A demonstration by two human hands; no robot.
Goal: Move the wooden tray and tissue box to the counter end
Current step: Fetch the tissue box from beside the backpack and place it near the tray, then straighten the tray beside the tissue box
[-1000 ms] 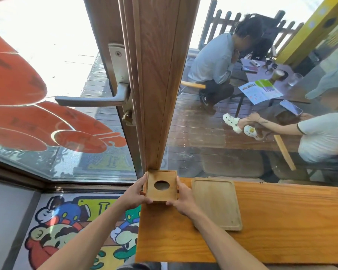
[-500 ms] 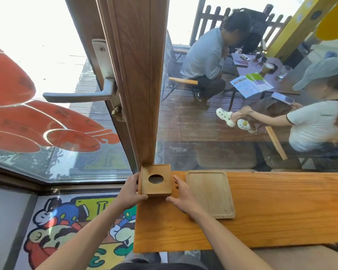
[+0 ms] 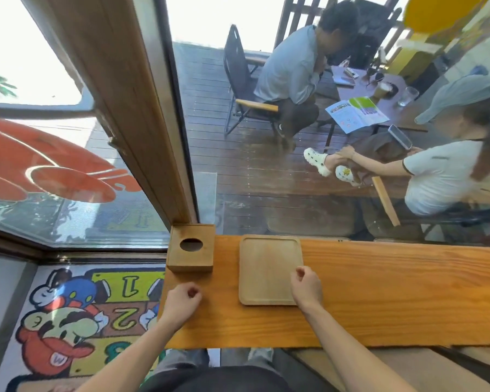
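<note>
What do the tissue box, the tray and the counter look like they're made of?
Tissue box: looks like wood, mid-brown with a matte finish; faint grain and square edges around the round top hole.
Tray: pale wood, possibly bamboo, unglossed, with a raised rim and rounded corners.
Counter: orange-toned plank with long streaky grain, likely pine; a slight sheen suggests varnish, though veneer can't be ruled out.

Readable marks from where I stand:
- Colourful cartoon floor mat below the counter end: large numerals "1", "2" and part of a "3"; a "W" on the red cap of its moustached figure.
- Blue-and-green printed leaflet on the outdoor table: print too small to read.
</note>
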